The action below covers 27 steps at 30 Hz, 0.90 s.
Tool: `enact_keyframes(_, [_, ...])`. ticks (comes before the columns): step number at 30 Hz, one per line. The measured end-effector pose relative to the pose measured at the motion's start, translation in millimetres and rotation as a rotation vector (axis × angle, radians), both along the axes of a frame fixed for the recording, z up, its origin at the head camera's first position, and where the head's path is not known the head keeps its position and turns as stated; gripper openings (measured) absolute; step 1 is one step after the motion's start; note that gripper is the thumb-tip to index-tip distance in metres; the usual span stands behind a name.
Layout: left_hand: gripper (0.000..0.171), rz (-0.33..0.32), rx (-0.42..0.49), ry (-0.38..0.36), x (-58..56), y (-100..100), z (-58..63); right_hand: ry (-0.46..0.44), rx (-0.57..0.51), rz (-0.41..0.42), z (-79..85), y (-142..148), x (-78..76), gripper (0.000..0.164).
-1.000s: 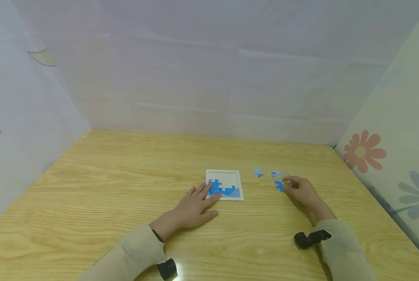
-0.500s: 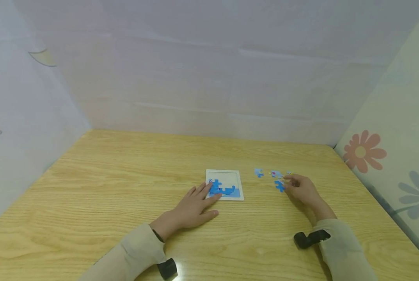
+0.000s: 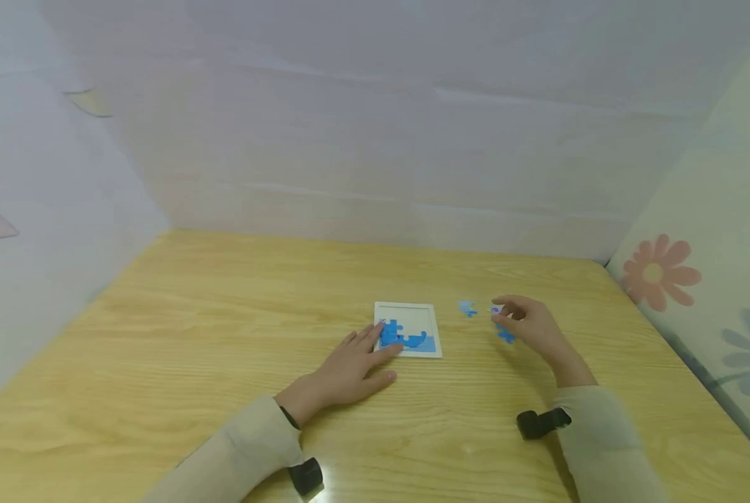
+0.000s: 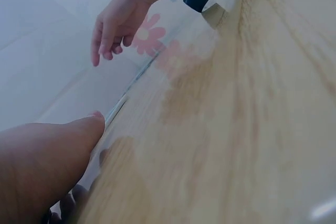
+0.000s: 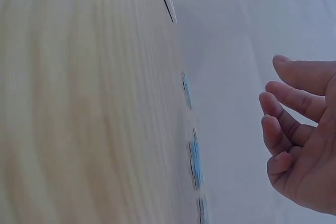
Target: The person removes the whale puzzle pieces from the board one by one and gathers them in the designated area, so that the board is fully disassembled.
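The tabletop (image 3: 224, 300) looks like wood or a wood-look laminate, its grain clear, its surface smooth, with a glossy glint near the front. The backdrop (image 3: 350, 140) appears to be thin cloth or sheeting, matt and faintly creased. The puzzle tray (image 3: 435, 334) has a smooth, matt rim, whether card or wood cannot be told. The fitted jigsaw pieces (image 3: 390, 329) and loose jigsaw pieces (image 3: 467, 308) have smooth printed faces. The sleeves (image 3: 237, 447) are matt, wrinkled cloth; the wrist cameras (image 3: 306, 476) look like smooth plastic.

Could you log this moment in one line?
left hand: touching puzzle frame; right hand: empty, above table; loose pieces: on table; puzzle: unfinished
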State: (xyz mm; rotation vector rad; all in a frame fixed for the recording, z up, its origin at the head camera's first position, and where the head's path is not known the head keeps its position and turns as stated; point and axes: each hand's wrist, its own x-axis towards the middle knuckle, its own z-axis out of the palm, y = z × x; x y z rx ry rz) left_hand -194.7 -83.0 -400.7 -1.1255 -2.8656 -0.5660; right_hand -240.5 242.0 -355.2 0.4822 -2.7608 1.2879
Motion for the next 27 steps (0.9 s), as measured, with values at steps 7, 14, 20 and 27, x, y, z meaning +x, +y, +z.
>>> enact_keyframes(7, [0.051, 0.022, -0.009, 0.004, -1.8, -1.1, 1.1, -0.041, -0.073, 0.064, -2.0, -35.8, -9.6, 0.037])
enact_keyframes(14, [0.052, 0.033, -0.034, 0.018, -6.2, -5.9, 1.9, -0.091, -0.076, 0.084, -5.1, -73.6, -18.3, 0.037])
enact_keyframes(20, [0.055, 0.024, -0.08, -0.025, -6.3, -9.1, 4.6, -0.131, -0.07, 0.125, -12.0, -100.8, -24.4, 0.035])
enact_keyframes(27, [0.058, -0.011, -0.127, -0.019, -8.5, -10.1, 1.8, -0.192, 0.005, 0.097, -24.2, -121.9, -27.8, 0.029])
